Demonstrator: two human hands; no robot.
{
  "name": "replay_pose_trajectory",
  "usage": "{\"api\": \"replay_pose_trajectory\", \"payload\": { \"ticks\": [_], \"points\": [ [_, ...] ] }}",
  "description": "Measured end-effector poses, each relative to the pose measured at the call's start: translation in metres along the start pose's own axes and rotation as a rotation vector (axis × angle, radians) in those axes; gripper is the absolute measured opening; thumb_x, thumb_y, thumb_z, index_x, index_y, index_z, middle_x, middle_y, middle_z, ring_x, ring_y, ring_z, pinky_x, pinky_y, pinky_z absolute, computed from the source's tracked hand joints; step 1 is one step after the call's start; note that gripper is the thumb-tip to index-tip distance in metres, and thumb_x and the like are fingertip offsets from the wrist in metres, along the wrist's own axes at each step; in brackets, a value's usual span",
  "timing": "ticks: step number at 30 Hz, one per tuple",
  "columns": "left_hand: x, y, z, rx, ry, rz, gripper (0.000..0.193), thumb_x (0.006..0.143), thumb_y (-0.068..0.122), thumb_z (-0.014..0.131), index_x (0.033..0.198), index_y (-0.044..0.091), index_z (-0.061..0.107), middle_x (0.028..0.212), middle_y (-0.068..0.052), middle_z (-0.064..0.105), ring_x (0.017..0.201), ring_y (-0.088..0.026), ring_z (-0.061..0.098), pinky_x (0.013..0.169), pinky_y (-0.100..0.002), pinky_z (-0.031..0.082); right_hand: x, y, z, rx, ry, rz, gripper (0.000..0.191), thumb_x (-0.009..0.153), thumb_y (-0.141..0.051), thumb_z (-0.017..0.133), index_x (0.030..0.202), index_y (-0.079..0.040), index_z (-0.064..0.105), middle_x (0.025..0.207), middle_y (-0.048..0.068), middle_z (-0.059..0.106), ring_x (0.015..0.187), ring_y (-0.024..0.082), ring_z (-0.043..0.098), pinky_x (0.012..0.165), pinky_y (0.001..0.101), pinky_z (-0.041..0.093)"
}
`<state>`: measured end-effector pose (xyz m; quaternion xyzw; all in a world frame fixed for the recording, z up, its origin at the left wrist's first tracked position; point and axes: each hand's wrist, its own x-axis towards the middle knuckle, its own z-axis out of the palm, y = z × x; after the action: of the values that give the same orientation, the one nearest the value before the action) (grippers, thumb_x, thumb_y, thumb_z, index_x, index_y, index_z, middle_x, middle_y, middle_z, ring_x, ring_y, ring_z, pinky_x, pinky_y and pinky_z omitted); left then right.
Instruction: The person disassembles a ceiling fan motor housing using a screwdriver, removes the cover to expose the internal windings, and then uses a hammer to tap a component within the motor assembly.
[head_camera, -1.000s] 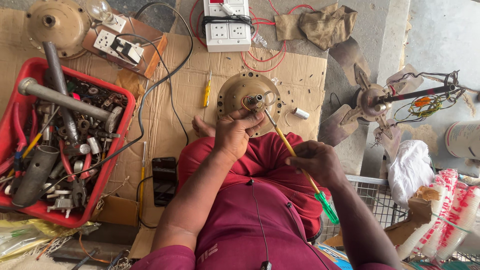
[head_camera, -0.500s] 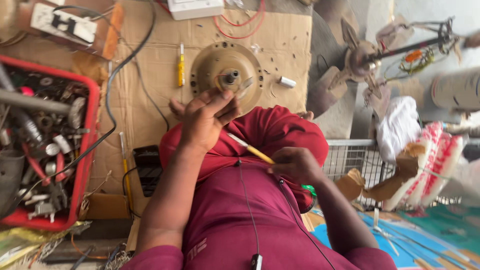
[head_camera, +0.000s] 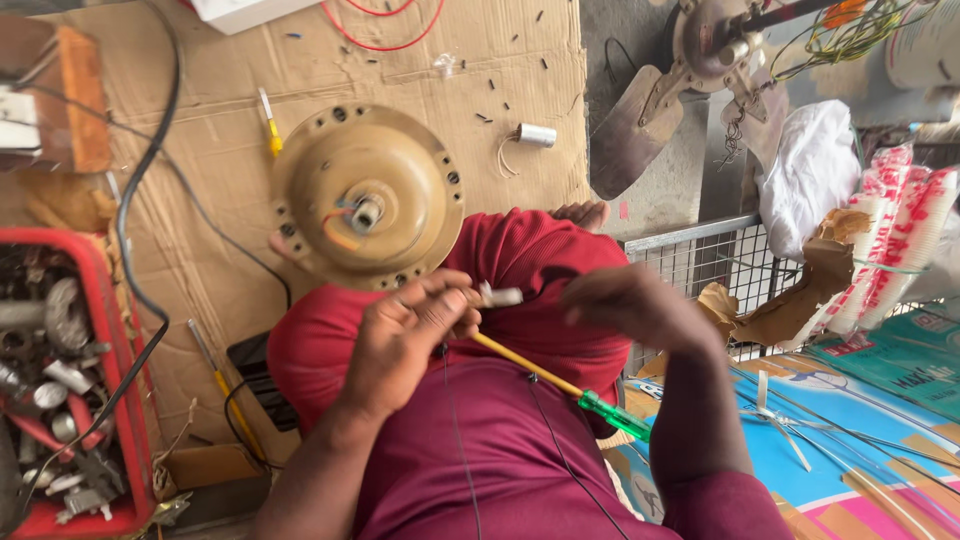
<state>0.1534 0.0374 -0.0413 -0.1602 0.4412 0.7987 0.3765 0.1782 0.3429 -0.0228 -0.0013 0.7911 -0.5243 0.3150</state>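
Brass-coloured metal, that round ceiling fan motor housing (head_camera: 365, 195), so it looks heavy and stiff, and its smooth dome is probably slippery. It sits on the cardboard sheet (head_camera: 480, 75) near the front edge, right against the person's red-clad knees, shaft end up. I'd grab it by the rim with both hands, never by the little shaft or the orange wire poking out beside it.

Left hand (head_camera: 415, 335) is closed, pinching a small white cylindrical part (head_camera: 500, 296), with the yellow-shafted, green-handled screwdriver (head_camera: 560, 385) running under it across the lap. That part looks light and easy to drop. Right hand (head_camera: 640, 305) is blurred, fingers curled, just beside the part; can't tell if it's gripping anything. A second yellow screwdriver (head_camera: 268, 125) lies at the housing's far left.
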Motion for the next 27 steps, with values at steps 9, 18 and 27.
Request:
{"api": "replay_pose_trajectory", "payload": {
  "ticks": [9, 18, 27],
  "points": [
    [0.071, -0.047, 0.011, 0.093, 0.050, -0.128, 0.024, 0.103, 0.012, 0.063, 0.121, -0.003, 0.066, 0.097, -0.005, 0.070, 0.084, -0.010, 0.064, 0.079, -0.026, 0.056, 0.151, 0.118, -0.050, -0.730, -0.209, -0.116, 0.026, 0.082, -0.027, 0.067, 0.103, -0.019, 0.082, 0.109, 0.008, 0.078, 0.095, 0.031, 0.072, 0.080, 0.0484, 0.054],
    [0.057, -0.033, 0.000, 0.188, 0.027, -0.117, 0.026, 0.100, 0.015, 0.063, 0.121, 0.000, 0.066, 0.098, -0.001, 0.070, 0.084, -0.006, 0.064, 0.078, -0.024, 0.056, 0.220, 0.096, -0.010, -0.668, -0.749, 0.104, 0.028, 0.085, -0.031, 0.067, 0.104, -0.015, 0.079, 0.104, 0.018, 0.074, 0.095, 0.038, 0.069, 0.085, 0.0467, 0.055],
    [0.053, -0.034, -0.006, 0.243, 0.036, -0.154, 0.026, 0.100, 0.017, 0.063, 0.120, 0.001, 0.067, 0.094, 0.000, 0.068, 0.081, -0.005, 0.061, 0.075, -0.022, 0.053, 0.219, 0.090, -0.003, -0.120, -0.399, 0.298, 0.029, 0.083, -0.021, 0.074, 0.108, -0.010, 0.080, 0.098, 0.010, 0.081, 0.087, 0.022, 0.074, 0.082, 0.0360, 0.058]
  ]
}}
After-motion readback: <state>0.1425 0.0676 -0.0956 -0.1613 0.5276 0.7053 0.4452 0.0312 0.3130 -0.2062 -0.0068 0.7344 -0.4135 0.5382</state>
